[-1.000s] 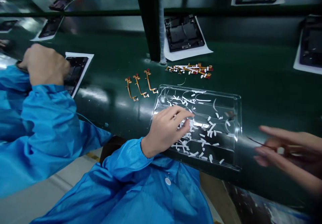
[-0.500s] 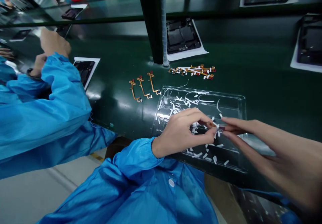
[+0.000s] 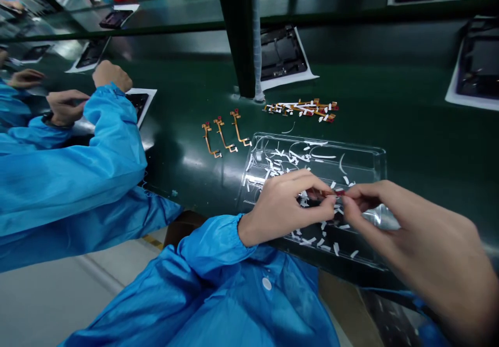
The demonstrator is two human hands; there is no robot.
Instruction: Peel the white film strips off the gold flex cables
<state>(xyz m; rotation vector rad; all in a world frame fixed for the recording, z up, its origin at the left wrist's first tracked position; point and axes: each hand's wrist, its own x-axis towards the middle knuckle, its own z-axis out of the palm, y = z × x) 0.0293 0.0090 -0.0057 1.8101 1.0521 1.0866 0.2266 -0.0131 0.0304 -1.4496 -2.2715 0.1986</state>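
Observation:
My left hand [image 3: 290, 206] pinches a small orange flex cable with a red end [image 3: 340, 193], mostly hidden by the fingers. The thumb and fingertips of my right hand [image 3: 417, 232] close on that red end from the other side. Both hands are over a clear plastic tray [image 3: 380, 154] strewn with white paper-like strips [image 3: 337, 248]. Left of the tray lie three orange flex cables side by side: one [image 3: 209, 141], a second [image 3: 223, 136] and a third [image 3: 239, 130]. Behind the tray is a pile of similar cables [image 3: 302, 108] with white pieces on them.
A dark post [image 3: 237, 40] rises from the green bench [image 3: 183, 107] behind the cables. Black device housings on white sheets lie behind the post [image 3: 283, 53] and at far right [image 3: 481, 63]. A co-worker's blue sleeve [image 3: 113, 123] is close on my left.
My right hand's fingers have bent and drawn in tighter at the cable's red end. My left hand has barely moved. The co-worker's raised hand at left has moved right and down.

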